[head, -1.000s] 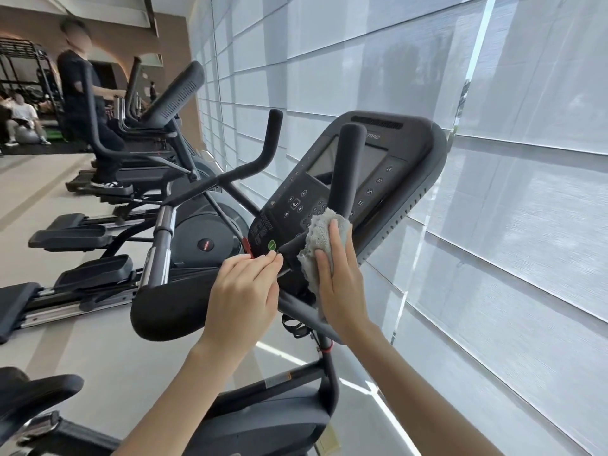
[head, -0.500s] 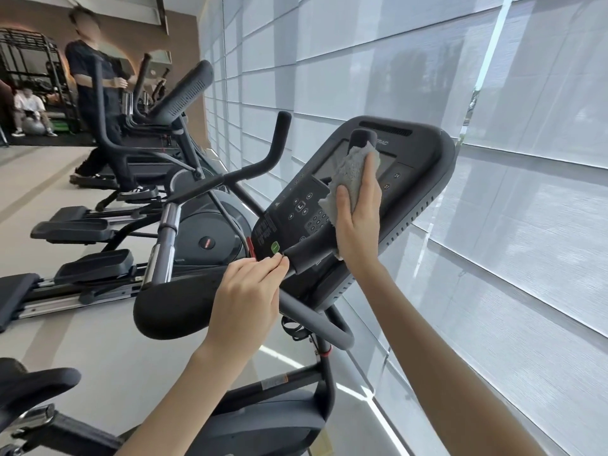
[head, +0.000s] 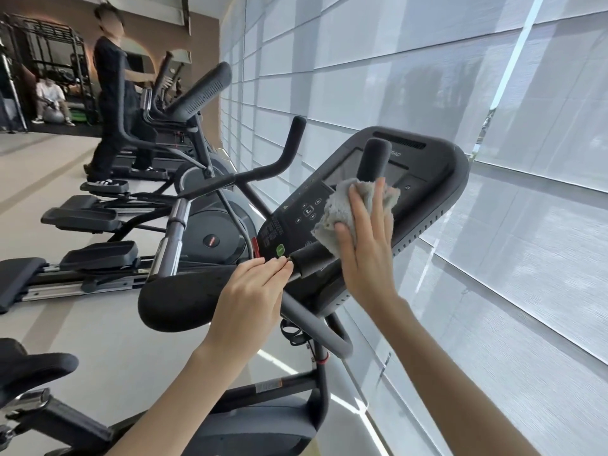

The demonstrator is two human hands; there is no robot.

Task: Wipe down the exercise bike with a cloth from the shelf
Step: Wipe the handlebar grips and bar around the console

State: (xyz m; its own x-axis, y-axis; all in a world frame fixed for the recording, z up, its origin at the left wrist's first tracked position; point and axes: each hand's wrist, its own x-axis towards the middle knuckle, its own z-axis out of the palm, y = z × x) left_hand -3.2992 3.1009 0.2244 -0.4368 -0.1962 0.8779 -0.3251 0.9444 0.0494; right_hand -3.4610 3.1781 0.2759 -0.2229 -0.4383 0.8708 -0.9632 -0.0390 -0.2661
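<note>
The black exercise bike's console (head: 427, 179) stands tilted in front of me, with an upright foam handlebar grip (head: 375, 156) before its screen. My right hand (head: 365, 248) presses a grey cloth (head: 339, 205) around the middle of that grip, just below its bare top. My left hand (head: 250, 297) lies over the horizontal handlebar (head: 316, 324) under the console, fingers together, tips touching the bar's end near a green button (head: 280, 249). Its thumb is hidden.
A black padded armrest (head: 177, 301) juts left of my left hand, and the bike's saddle (head: 29, 363) is at lower left. Elliptical machines (head: 210, 238) line the left side, with a person (head: 115, 103) on the far one. Window blinds (head: 510, 258) run close along the right.
My right hand slid the cloth from the grip's base up to its top, then back down to the middle. My left hand has stayed on the handlebar.
</note>
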